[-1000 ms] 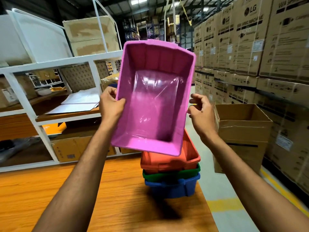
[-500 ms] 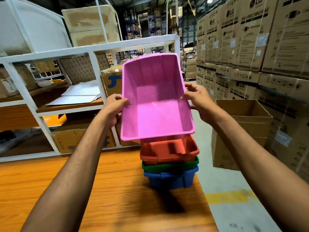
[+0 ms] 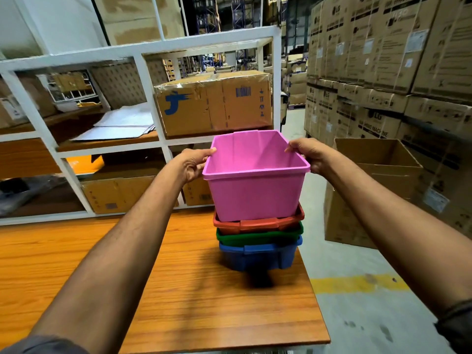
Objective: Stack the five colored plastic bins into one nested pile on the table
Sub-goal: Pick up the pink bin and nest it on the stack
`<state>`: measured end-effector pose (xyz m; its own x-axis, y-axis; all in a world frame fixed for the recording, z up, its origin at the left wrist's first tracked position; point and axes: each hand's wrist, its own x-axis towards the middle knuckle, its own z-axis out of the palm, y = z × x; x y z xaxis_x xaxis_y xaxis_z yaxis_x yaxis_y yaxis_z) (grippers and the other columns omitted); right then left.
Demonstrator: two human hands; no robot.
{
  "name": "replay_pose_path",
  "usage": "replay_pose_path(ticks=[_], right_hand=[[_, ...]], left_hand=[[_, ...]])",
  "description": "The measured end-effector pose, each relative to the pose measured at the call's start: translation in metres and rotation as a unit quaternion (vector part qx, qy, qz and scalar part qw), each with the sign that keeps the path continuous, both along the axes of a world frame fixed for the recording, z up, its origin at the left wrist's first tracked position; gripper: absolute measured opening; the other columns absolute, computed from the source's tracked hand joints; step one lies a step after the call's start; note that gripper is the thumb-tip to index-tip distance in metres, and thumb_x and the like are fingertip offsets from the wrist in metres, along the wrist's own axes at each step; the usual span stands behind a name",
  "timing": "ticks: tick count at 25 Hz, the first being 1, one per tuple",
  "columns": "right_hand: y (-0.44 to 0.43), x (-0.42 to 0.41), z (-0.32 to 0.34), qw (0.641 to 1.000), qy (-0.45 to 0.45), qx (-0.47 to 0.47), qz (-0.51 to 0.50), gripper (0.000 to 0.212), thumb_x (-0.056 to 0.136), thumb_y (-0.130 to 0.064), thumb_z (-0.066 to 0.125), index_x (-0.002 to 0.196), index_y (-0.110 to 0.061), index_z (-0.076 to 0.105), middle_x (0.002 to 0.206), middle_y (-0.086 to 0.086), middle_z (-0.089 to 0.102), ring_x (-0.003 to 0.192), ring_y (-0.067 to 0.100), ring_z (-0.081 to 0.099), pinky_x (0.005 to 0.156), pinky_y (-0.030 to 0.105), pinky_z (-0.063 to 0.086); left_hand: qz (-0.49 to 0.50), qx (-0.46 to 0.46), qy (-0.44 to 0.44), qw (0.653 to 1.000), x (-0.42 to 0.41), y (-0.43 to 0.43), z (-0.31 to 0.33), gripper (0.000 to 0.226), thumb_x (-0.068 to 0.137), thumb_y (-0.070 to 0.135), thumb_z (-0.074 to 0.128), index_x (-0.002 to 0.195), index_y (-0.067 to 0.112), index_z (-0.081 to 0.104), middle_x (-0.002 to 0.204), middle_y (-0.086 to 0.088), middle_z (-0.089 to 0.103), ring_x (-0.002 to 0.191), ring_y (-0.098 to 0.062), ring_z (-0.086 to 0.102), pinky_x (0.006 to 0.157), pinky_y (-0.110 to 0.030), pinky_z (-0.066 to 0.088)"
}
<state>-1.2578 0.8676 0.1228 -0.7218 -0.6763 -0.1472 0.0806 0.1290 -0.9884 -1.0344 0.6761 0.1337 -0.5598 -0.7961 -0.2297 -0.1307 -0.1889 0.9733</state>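
Pink bin [image 3: 255,195]: held upright, mouth up, its base just inside the red bin [image 3: 258,223], most of its wall above that rim.
Stack: the red bin sat nested in the green bin [image 3: 255,237], and that in the blue bin [image 3: 258,256], at the right edge of the table [image 3: 178,290], toward its far corner.
Key relation: the pink bin lay straight ahead between the hands. Its long axis seemed to run away from the person, in line with the stack, so the drop looked straight down. Neither hand was nearer.
Left hand [image 3: 194,163]: gripped the left rim, thumb over the lip.
Right hand [image 3: 310,153]: gripped the right rim likewise.
Look: smooth plastic, tapered walls, flared lip, empty.
Count: only four colours showed.
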Motion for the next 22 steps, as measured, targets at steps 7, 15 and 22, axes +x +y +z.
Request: replay_pose_path(ticks=[7,15,22], right_hand=[[-0.014,-0.02,-0.017,1.0,-0.01,0.021,-0.007,0.019,0.074,0.002,0.058,0.091,-0.002,0.065,0.093,0.016,0.062,0.06,0.023,0.054,0.055,0.032,0.048],[0.0,0.0,-0.053,0.995,0.004,0.103,0.01,0.013,0.092,0.0,0.057,0.098,-0.009,0.064,0.091,0.005,0.065,0.064,0.014,0.063,0.049,0.024,0.053],[0.017,0.02,-0.055,0.957,0.259,0.091,-0.096,0.05,0.082,-0.017,0.071,0.13,-0.02,0.059,0.128,0.006,0.055,0.122,0.024,0.056,0.091,0.038,0.053]], left_hand=[[0.038,-0.039,-0.048,0.997,-0.012,0.001,-0.012,0.024,0.098,0.015,0.068,0.113,-0.003,0.066,0.102,-0.014,0.068,0.047,-0.008,0.061,0.041,-0.017,0.051],[0.021,-0.006,-0.087,0.996,-0.007,0.005,-0.063,0.028,0.099,0.018,0.066,0.124,0.005,0.067,0.117,-0.007,0.071,0.1,-0.019,0.073,0.059,-0.029,0.061],[0.132,-0.136,-0.009,0.982,0.01,0.027,-0.068,0.03,0.096,0.02,0.069,0.125,0.015,0.065,0.115,-0.002,0.069,0.095,-0.012,0.064,0.069,-0.019,0.047]])
